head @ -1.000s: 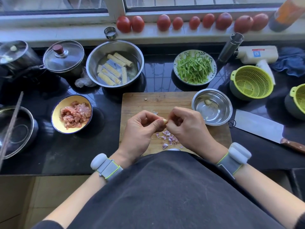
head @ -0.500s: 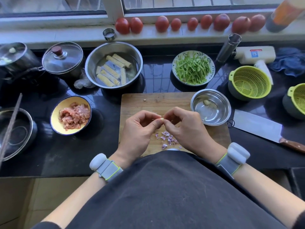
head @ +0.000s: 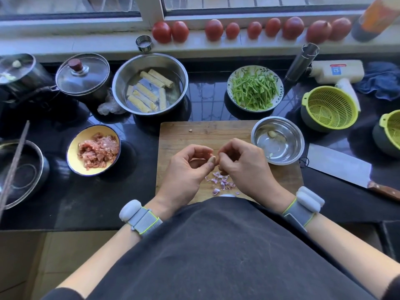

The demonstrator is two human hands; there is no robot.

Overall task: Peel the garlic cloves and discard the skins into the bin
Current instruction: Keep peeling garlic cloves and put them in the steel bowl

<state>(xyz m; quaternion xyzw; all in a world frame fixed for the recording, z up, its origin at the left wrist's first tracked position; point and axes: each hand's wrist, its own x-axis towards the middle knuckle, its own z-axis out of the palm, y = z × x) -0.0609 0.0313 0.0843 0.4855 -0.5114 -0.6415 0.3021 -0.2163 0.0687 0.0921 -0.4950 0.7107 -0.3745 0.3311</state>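
Over the wooden cutting board (head: 186, 135), my left hand (head: 184, 172) and my right hand (head: 244, 165) meet and both pinch one pale garlic clove (head: 213, 160) between their fingertips. Purple garlic skins (head: 220, 181) lie scattered on the board just below the hands. A small steel bowl (head: 290, 148) on the board's right corner holds peeled cloves (head: 272, 133). No bin is in view.
A cleaver (head: 337, 167) lies right of the board. Around it stand a yellow bowl of minced meat (head: 94, 149), a steel basin with tofu sticks (head: 150, 83), a plate of green strips (head: 255, 88), green colanders (head: 330, 108), and lidded pots (head: 83, 75). Tomatoes (head: 214, 29) line the sill.
The hands stay together over the board, their fingers shifting slightly on the clove. The view has drifted a little; nothing else has moved.
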